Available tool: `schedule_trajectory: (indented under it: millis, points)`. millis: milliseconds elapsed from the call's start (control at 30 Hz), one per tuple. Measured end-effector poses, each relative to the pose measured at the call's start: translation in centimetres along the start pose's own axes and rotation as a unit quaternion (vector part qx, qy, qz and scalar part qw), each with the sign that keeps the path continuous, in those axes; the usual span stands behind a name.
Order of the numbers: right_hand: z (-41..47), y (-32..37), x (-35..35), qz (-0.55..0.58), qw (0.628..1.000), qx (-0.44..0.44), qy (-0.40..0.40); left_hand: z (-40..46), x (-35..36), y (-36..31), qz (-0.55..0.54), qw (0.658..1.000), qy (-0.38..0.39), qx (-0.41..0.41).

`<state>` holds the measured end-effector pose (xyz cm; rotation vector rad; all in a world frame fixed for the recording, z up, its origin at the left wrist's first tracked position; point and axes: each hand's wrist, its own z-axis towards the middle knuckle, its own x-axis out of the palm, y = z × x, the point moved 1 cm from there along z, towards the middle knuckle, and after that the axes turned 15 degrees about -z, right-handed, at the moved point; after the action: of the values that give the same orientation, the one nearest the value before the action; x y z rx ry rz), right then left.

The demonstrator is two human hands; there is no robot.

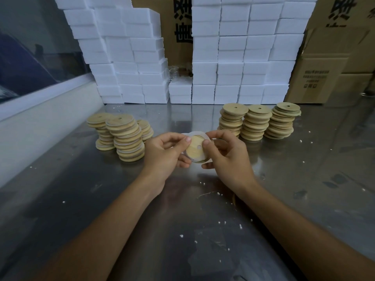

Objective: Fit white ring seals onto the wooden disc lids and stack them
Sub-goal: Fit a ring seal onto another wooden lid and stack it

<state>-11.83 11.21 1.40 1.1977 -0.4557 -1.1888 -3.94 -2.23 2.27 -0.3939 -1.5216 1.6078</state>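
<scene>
Above the middle of the steel bench (203, 230), both hands work at one wooden disc lid (194, 149), held clear of the surface. Open bench lies in front of and beneath the forearms, marked only by scattered white crumbs (240, 226). The left edge is bounded by a pale raised ledge (40, 126); the back edge is closed off by a wall of white foam blocks (233, 67) with cardboard cartons (328, 63) behind and to the right.

Left hand (165, 151): fingers curled, thumb and forefinger pinching the lid's left rim, lower fingers supporting it from beneath. Right hand (225, 153): fingers curled, thumb pressing on the lid's face near its small hole, forefinger hooked over the white ring seal (199, 134) at the upper rim. The seal lies around the lid's edge, seated at the lower left and standing proud at the top.

Both forearms reach in from the near edge and converge, wrists slightly raised, palms turned towards each other.

Leaning stacks of lids (126, 137) showing white edges stand near the left hand. Three neater stacks of bare lids (258, 122) stand just beyond the right hand.
</scene>
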Motion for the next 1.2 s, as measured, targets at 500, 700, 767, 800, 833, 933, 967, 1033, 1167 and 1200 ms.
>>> schedule_trajectory:
  millis: [500,700,767,800,833,933,967,1033,1167,1200]
  points:
    - [0.7,-1.0,-0.9,-0.070,0.997,-0.016,-0.040,0.3,-0.2,0.0,0.174,0.980,0.003,0.097]
    - [0.6,-1.1,-0.6,-0.031,0.999,0.017,-0.015,0.5,-0.6,-0.1,0.124,0.991,0.010,0.057]
    - [0.6,-1.1,-0.7,-0.018,0.999,0.026,-0.009,0.5,-0.7,-0.2,0.121,0.991,0.019,0.056]
    - [0.7,-1.2,-0.7,-0.016,0.999,0.028,-0.007,0.4,-0.7,-0.2,0.121,0.991,0.021,0.054]
    - [0.7,-1.2,-0.7,-0.017,0.999,0.028,-0.004,0.4,-0.7,-0.2,0.120,0.991,0.023,0.051]
    - [0.7,-1.1,-0.8,-0.019,0.999,0.031,0.002,0.5,-0.9,-0.2,0.106,0.993,0.023,0.036]
    - [0.7,-1.1,-0.8,-0.018,0.999,0.033,0.007,0.6,-1.0,-0.3,0.099,0.994,0.022,0.029]
    - [0.8,-1.0,-0.8,-0.016,0.999,0.036,0.019,0.6,-1.2,-0.3,0.080,0.996,0.025,0.016]
    - [0.8,-0.9,-1.0,-0.021,0.998,0.038,0.033,0.6,-1.4,-0.5,0.063,0.998,0.029,-0.001]
    - [0.8,-0.9,-1.0,-0.027,0.998,0.038,0.038,0.6,-1.4,-0.5,0.058,0.998,0.030,-0.008]
